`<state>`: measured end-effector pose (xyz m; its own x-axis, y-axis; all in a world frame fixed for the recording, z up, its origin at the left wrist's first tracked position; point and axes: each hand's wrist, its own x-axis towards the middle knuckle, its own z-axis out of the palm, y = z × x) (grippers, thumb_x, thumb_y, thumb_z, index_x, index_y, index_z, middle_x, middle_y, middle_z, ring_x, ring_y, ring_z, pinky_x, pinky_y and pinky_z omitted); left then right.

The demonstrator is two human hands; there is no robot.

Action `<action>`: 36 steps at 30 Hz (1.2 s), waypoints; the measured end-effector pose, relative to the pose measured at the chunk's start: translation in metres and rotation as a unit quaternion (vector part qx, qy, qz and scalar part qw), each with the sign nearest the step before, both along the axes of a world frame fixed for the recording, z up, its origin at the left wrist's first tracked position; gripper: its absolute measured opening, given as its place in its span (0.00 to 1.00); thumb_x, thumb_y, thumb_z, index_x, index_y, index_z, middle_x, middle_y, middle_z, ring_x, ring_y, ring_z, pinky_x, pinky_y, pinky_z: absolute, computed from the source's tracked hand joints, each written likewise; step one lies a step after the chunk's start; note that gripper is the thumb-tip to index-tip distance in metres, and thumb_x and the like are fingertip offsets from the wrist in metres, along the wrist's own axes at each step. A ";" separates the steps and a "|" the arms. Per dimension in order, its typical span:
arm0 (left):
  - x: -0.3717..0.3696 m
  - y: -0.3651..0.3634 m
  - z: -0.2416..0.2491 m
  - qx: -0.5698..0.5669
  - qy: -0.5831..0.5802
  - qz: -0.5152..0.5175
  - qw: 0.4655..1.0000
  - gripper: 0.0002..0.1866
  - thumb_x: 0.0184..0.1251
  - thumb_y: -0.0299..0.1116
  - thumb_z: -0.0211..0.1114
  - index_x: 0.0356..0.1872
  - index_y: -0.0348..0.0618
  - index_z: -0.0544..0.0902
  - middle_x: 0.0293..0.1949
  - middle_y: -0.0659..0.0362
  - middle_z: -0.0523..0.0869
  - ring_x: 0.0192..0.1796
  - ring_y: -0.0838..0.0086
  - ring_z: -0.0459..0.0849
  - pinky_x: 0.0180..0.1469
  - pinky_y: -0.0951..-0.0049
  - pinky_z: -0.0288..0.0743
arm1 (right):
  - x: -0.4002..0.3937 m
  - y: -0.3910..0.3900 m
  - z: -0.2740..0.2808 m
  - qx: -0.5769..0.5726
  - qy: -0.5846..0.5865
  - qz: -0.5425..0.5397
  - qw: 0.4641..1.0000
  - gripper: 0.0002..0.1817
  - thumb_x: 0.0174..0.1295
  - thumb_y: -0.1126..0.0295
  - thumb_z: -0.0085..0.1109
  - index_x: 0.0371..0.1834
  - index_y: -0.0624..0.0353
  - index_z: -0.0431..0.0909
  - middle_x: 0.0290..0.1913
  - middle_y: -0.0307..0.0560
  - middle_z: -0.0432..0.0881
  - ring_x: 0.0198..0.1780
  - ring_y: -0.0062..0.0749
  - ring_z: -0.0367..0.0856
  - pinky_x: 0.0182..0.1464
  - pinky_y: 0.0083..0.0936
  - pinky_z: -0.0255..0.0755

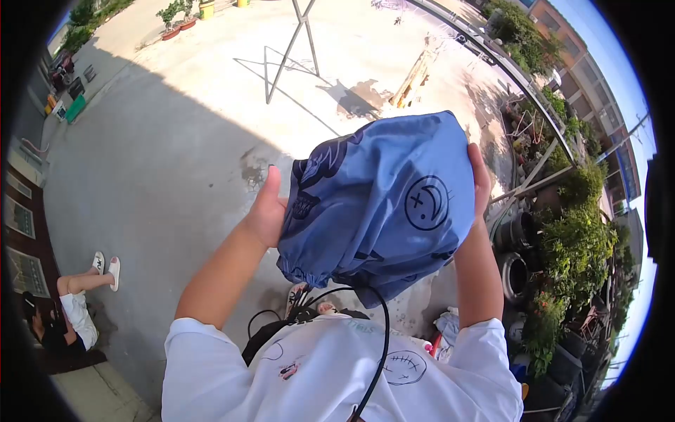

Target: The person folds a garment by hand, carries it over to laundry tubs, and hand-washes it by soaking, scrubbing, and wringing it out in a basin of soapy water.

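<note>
A blue cloth garment (pixel 380 204) hangs stretched between my two hands in front of my chest. It carries dark prints, among them a round face with a crossed eye, and its lower left edge is gathered as if by elastic. My left hand (pixel 266 216) grips the left edge, thumb pointing up and fingers partly hidden behind the cloth. At the opposite edge my right hand (pixel 479 181) holds the upper right side, its other fingers out of sight behind the fabric. A black cable (pixel 385 330) loops down below the garment across my white shirt.
A metal frame (pixel 520 77) with slanting legs stands ahead and to the right. Plants (pixel 562 267) and old tyres (pixel 515 274) line the right side. A person (pixel 74 316) sits at the far left. Potted plants (pixel 172 21) stand at the back of the concrete yard (pixel 155 162).
</note>
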<state>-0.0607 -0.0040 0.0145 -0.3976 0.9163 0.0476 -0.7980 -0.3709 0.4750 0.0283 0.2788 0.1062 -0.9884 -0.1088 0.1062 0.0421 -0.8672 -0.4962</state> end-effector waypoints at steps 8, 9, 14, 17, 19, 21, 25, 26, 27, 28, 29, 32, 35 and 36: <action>-0.049 -0.012 0.042 -0.120 0.234 0.031 0.964 0.39 0.42 0.26 0.69 0.62 0.31 0.67 0.56 0.52 0.77 0.57 0.68 0.77 0.62 0.69 0.67 | -0.012 0.004 -0.019 -0.017 -0.046 -0.073 0.996 0.29 0.70 0.52 0.37 0.62 0.65 0.66 0.58 0.59 0.74 0.57 0.51 0.75 0.60 0.46 0.69; -0.058 -0.011 0.046 -0.144 0.230 0.042 0.961 0.37 0.43 0.25 0.67 0.61 0.31 0.68 0.55 0.52 0.78 0.56 0.69 0.77 0.61 0.70 0.68 | -0.015 0.005 -0.021 -0.020 -0.043 -0.070 0.996 0.29 0.70 0.52 0.36 0.63 0.65 0.65 0.59 0.59 0.73 0.57 0.51 0.75 0.60 0.47 0.68; -0.099 -0.002 0.056 -0.156 0.232 0.075 0.957 0.27 0.52 0.22 0.58 0.57 0.27 0.70 0.52 0.49 0.80 0.51 0.70 0.81 0.57 0.72 0.73 | -0.026 0.023 -0.039 -0.055 -0.018 -0.041 0.997 0.30 0.70 0.51 0.34 0.64 0.66 0.64 0.62 0.60 0.70 0.61 0.53 0.71 0.64 0.49 0.64; -0.122 0.016 0.058 -0.176 0.262 0.104 0.943 0.24 0.56 0.22 0.54 0.56 0.26 0.70 0.51 0.49 0.80 0.50 0.72 0.81 0.56 0.74 0.73 | -0.038 0.038 -0.050 -0.086 -0.017 -0.033 0.996 0.31 0.71 0.51 0.34 0.64 0.66 0.63 0.63 0.60 0.69 0.62 0.53 0.69 0.65 0.49 0.61; -0.137 0.030 0.062 -0.216 0.281 0.122 0.927 0.22 0.57 0.23 0.52 0.55 0.27 0.71 0.51 0.50 0.80 0.50 0.73 0.81 0.55 0.74 0.73 | -0.049 0.053 -0.061 -0.097 -0.017 -0.038 0.994 0.31 0.71 0.50 0.33 0.65 0.66 0.62 0.63 0.60 0.68 0.62 0.53 0.69 0.65 0.49 0.61; -0.151 0.046 0.069 -0.270 0.301 0.132 0.905 0.21 0.59 0.23 0.50 0.54 0.28 0.73 0.51 0.52 0.80 0.49 0.75 0.80 0.54 0.76 0.73 | -0.060 0.069 -0.072 -0.109 -0.025 -0.041 0.993 0.31 0.71 0.50 0.33 0.65 0.66 0.63 0.63 0.60 0.68 0.62 0.53 0.69 0.65 0.49 0.60; -0.171 0.074 0.080 -0.366 0.396 0.236 0.809 0.13 0.63 0.25 0.48 0.45 0.33 0.76 0.29 0.60 0.79 0.29 0.81 0.78 0.35 0.78 0.73 | -0.080 0.101 -0.083 -0.105 0.018 -0.035 0.994 0.32 0.71 0.49 0.31 0.66 0.66 0.60 0.65 0.60 0.66 0.64 0.51 0.67 0.66 0.47 0.60; -0.193 0.071 0.079 -0.369 0.415 0.230 0.799 0.11 0.64 0.26 0.47 0.43 0.34 0.75 0.23 0.63 0.76 0.24 0.83 0.75 0.30 0.79 0.71 | -0.089 0.112 -0.087 -0.099 0.041 -0.029 0.994 0.33 0.71 0.48 0.30 0.67 0.65 0.58 0.66 0.60 0.65 0.65 0.50 0.67 0.67 0.46 0.60; -0.205 0.072 0.076 -0.372 0.433 0.222 0.791 0.10 0.66 0.27 0.47 0.41 0.35 0.75 0.17 0.65 0.73 0.19 0.84 0.72 0.25 0.80 0.68 | -0.098 0.123 -0.086 -0.078 0.015 -0.046 0.996 0.32 0.71 0.49 0.31 0.65 0.66 0.61 0.64 0.60 0.68 0.63 0.52 0.69 0.65 0.47 0.62; -0.206 0.081 0.075 -0.371 0.393 0.221 0.812 0.09 0.66 0.27 0.47 0.40 0.36 0.74 0.14 0.66 0.69 0.17 0.85 0.69 0.22 0.80 0.65 | -0.107 0.135 -0.090 -0.092 0.026 -0.040 0.995 0.32 0.71 0.49 0.31 0.65 0.66 0.62 0.63 0.60 0.69 0.62 0.53 0.70 0.65 0.48 0.62; -0.208 0.092 0.079 -0.366 0.357 0.220 0.831 0.08 0.67 0.28 0.47 0.39 0.37 0.74 0.12 0.67 0.65 0.15 0.86 0.66 0.20 0.81 0.61 | -0.117 0.147 -0.092 -0.105 0.042 -0.036 0.993 0.31 0.71 0.50 0.31 0.64 0.66 0.63 0.62 0.61 0.69 0.62 0.53 0.70 0.65 0.48 0.62; -0.229 0.123 0.060 -0.354 0.327 0.150 0.863 0.08 0.68 0.34 0.50 0.40 0.40 0.73 0.13 0.64 0.68 0.14 0.82 0.68 0.18 0.79 0.63 | -0.148 0.169 -0.083 -0.126 0.068 -0.011 0.990 0.30 0.71 0.51 0.33 0.63 0.67 0.64 0.61 0.62 0.71 0.60 0.53 0.72 0.64 0.46 0.64; -0.241 0.161 0.004 -0.360 0.293 -0.004 0.886 0.15 0.64 0.38 0.58 0.45 0.39 0.73 0.28 0.59 0.79 0.30 0.75 0.79 0.34 0.74 0.75 | -0.185 0.173 -0.068 -0.095 0.017 -0.046 0.994 0.29 0.71 0.52 0.34 0.60 0.69 0.66 0.58 0.62 0.73 0.56 0.52 0.75 0.62 0.44 0.67; -0.242 0.175 -0.021 -0.346 0.348 -0.033 0.871 0.22 0.61 0.40 0.62 0.52 0.38 0.70 0.40 0.54 0.78 0.42 0.70 0.78 0.45 0.70 0.73 | -0.198 0.173 -0.061 -0.078 0.019 -0.037 0.996 0.29 0.71 0.52 0.34 0.60 0.69 0.66 0.57 0.63 0.74 0.55 0.52 0.76 0.62 0.44 0.67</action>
